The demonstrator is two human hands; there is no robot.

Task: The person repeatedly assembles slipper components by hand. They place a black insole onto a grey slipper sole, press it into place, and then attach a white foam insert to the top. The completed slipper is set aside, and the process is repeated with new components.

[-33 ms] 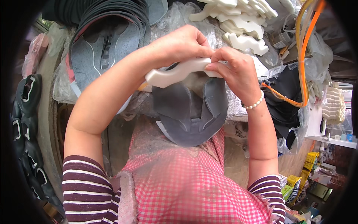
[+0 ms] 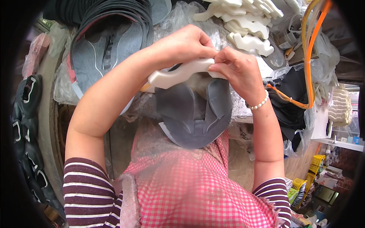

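A white, wavy foam strip (image 2: 173, 78) lies across the top of a dark grey shoe upper (image 2: 199, 136). My right hand (image 2: 241, 70) is closed on the strip's right end, its thumb pressed on the front face. Beyond the strip, my left hand (image 2: 190, 43) pinches with its fingertips beside my right fingers. What it holds, if anything, is hidden. The upper's curved front hangs toward me over the bench edge, with its open throat in the middle.
Several grey uppers (image 2: 81, 57) are stacked at the far left. A pile of white foam strips (image 2: 253, 43) stands at the far right, near black material (image 2: 289, 104) and a hanging orange hose (image 2: 310, 64). Dark shoe parts (image 2: 32, 133) line the left side.
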